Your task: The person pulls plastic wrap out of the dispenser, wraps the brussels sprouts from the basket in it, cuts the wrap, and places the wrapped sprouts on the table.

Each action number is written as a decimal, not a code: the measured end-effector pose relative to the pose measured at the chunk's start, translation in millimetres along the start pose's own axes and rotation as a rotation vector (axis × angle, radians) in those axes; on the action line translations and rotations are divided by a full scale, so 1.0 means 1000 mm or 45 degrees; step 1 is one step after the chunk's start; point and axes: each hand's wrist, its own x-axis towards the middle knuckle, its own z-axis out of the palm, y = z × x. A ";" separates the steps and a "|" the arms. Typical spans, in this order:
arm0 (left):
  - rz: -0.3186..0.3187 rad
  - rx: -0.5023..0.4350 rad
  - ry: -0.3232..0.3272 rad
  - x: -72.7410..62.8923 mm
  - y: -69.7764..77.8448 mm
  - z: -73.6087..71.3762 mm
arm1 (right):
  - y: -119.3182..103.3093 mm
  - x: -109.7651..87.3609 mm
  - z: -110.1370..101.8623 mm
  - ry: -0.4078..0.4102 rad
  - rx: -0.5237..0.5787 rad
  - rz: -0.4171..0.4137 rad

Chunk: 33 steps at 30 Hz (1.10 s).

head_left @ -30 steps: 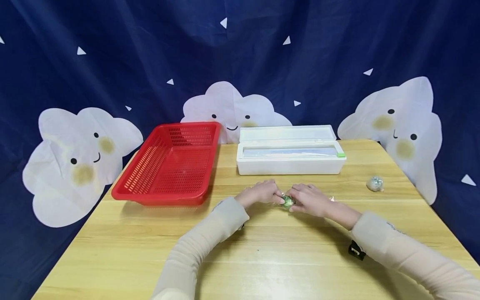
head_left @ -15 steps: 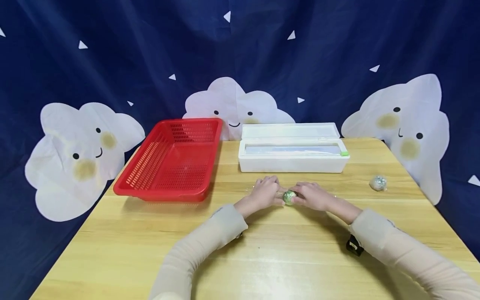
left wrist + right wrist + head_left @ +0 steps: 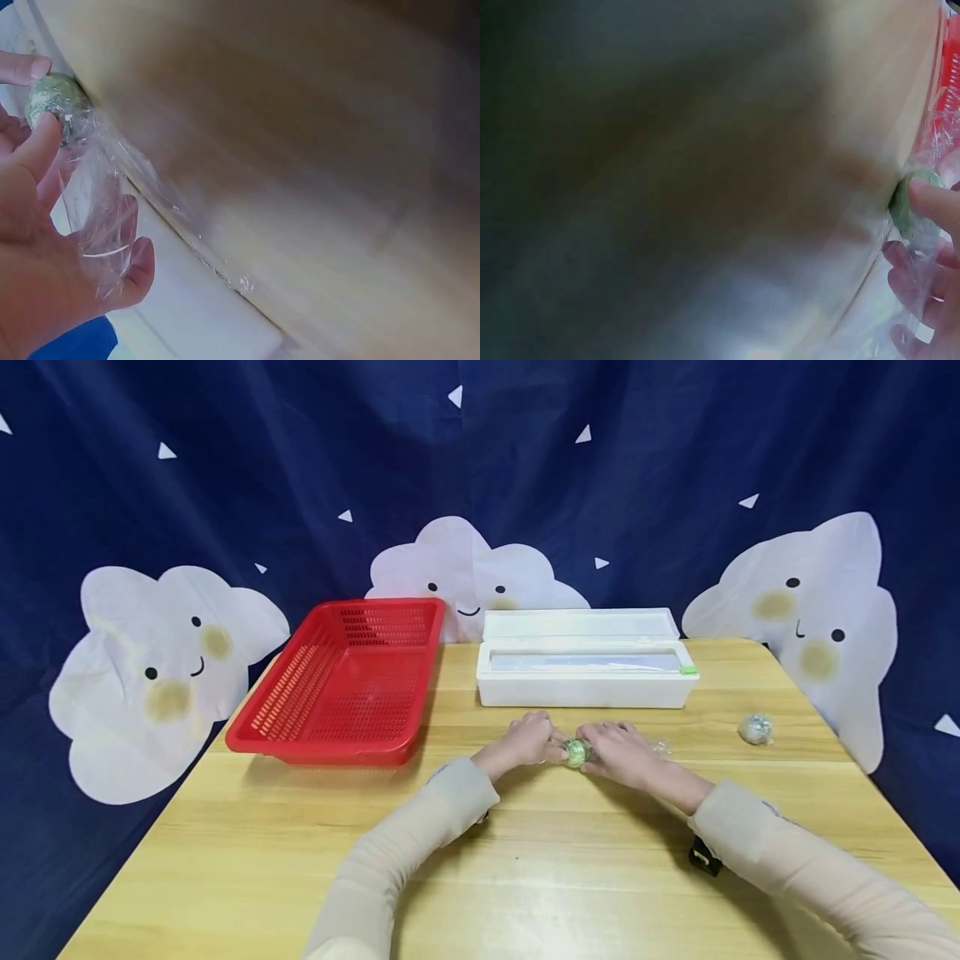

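Note:
A round, mottled green ball (image 3: 576, 753) wrapped in clear cling film (image 3: 109, 217) is between my two hands, low over the wooden table. My left hand (image 3: 531, 740) pinches its left side; in the left wrist view the thumb (image 3: 41, 146) lies against the ball and loose film trails over the palm and curled fingers. From the other side my right hand (image 3: 618, 753) grips it, with the thumb (image 3: 934, 201) pressed on the ball in the right wrist view. A loose end of film (image 3: 660, 747) sticks out beyond the right hand. Fingers partly hide the ball.
Behind the hands stands an open white cling film box (image 3: 585, 689) with a green slider (image 3: 687, 670). A red perforated basket (image 3: 337, 747) is at the left. Another film-wrapped ball (image 3: 756, 728) lies at the right on the table (image 3: 525, 877).
Half a second ago the left fingers were spread beside the ball; now they are drawn together against its left side. A film end now shows more clearly beyond the right hand.

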 end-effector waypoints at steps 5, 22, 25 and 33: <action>0.003 0.050 0.004 -0.003 0.000 -0.004 | -0.001 0.001 -0.006 -0.093 -0.056 0.002; -0.072 0.068 -0.006 -0.005 -0.026 -0.009 | 0.008 0.002 -0.009 -0.150 0.047 -0.002; -0.077 0.045 0.028 -0.006 -0.031 -0.013 | 0.008 0.000 -0.008 -0.142 0.078 -0.001; 0.052 0.082 0.261 -0.018 -0.024 -0.020 | -0.001 -0.001 -0.009 -0.129 0.047 0.165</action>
